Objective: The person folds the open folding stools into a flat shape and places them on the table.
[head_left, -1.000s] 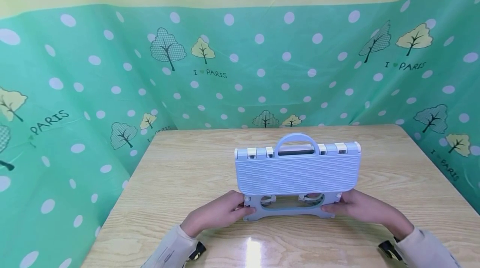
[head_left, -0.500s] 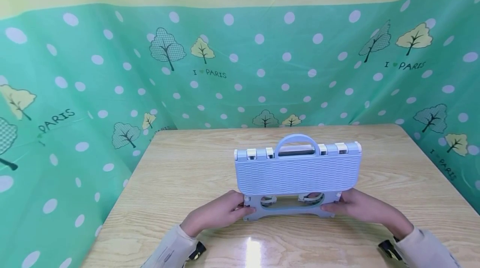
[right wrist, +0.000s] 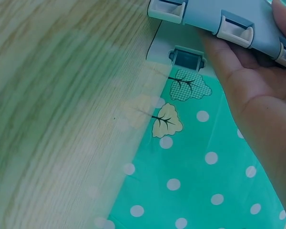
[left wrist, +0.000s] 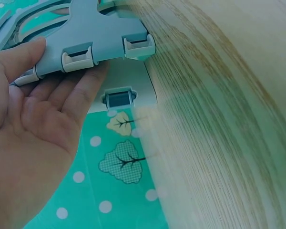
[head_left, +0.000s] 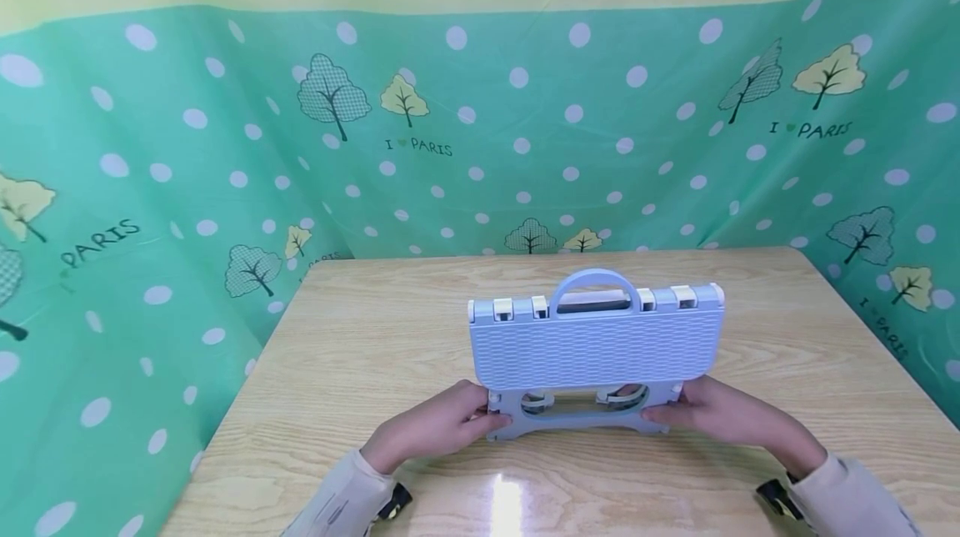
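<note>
A light blue plastic folding stool (head_left: 596, 347) with white hinge pieces stands on the wooden table, partly folded. Its woven-textured top panel slopes toward me, and an arched carry handle (head_left: 595, 276) rises at the upper edge. My left hand (head_left: 441, 422) grips the left side of the lower leg frame, thumb on the near face. On the opposite side, my right hand (head_left: 722, 414) holds the frame the same way. In the left wrist view, the fingers reach behind the leg panel (left wrist: 100, 31) into the gap before a second panel (left wrist: 138, 81). The right wrist view shows the right fingers likewise between two panels.
The wooden table (head_left: 375, 337) extends around the stool on all sides. Behind it and along both sides hangs a green curtain (head_left: 517, 124) with white dots and tree prints. A bright light reflection lies on the tabletop near the front.
Both hands and the stool stay in the same place. Only the curtain on the left sways slightly.
</note>
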